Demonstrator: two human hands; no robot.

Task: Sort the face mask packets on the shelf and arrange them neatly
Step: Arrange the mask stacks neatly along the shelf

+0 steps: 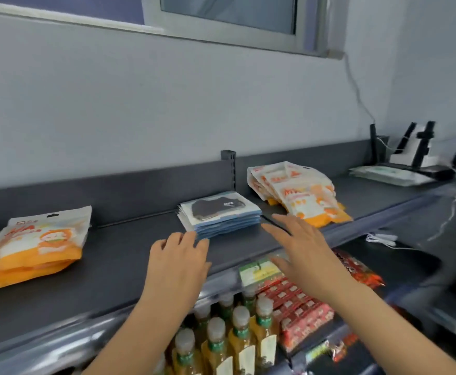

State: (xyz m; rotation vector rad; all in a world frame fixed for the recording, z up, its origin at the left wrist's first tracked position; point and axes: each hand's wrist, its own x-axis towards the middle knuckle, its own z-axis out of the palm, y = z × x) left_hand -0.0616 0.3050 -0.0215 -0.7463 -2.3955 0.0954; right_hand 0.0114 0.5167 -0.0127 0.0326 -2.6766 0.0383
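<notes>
A neat stack of blue-and-white mask packets with a black mask on the top one lies in the middle of the dark grey shelf. My left hand hovers at the stack's front left corner, fingertips at its edge, holding nothing. My right hand is spread flat just right of the stack, empty. A loose pile of orange-and-white mask packets leans behind my right hand. Another orange-and-white packet pile lies at the far left.
A router with black antennas sits on flat white packets at the shelf's far right. A white cable hangs off the edge. Below are orange drink bottles and red snack packs.
</notes>
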